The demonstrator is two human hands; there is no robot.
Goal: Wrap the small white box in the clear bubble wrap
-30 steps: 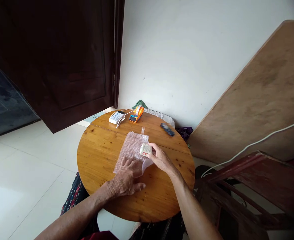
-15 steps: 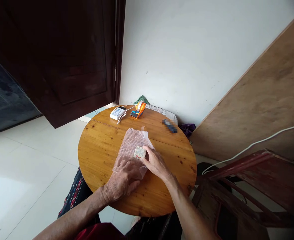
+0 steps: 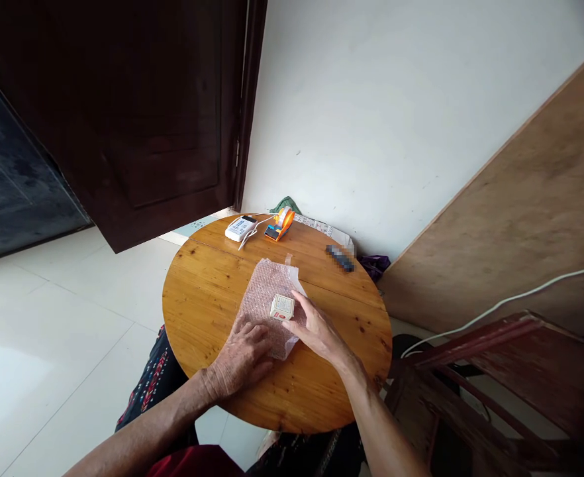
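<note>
A small cream box (image 3: 283,306) with printed text and a red mark rests on a sheet of bubble wrap (image 3: 265,281) on the round wooden table. My right hand (image 3: 318,329) is at the box's right side. Its thumb and fingers are spread apart around that side, and they do not grip it. My left hand (image 3: 245,348) lies palm down over the lower left edge of the bubble wrap, fingers loosely bent and holding nothing. Part of the wrap is hidden beneath it.
At the table's (image 3: 197,305) far side stand an orange tape dispenser (image 3: 281,225) and a white device (image 3: 239,228) with a cable. A dark, blurred-out object (image 3: 340,258) lies at the back right. A wooden chair (image 3: 471,391) is on the right, a dark door (image 3: 173,119) on the left.
My right hand has let go of the box, its fingers opening away from it. The box now sits on the wrap. My left hand has drawn slightly left, and the whole view has shifted a little.
</note>
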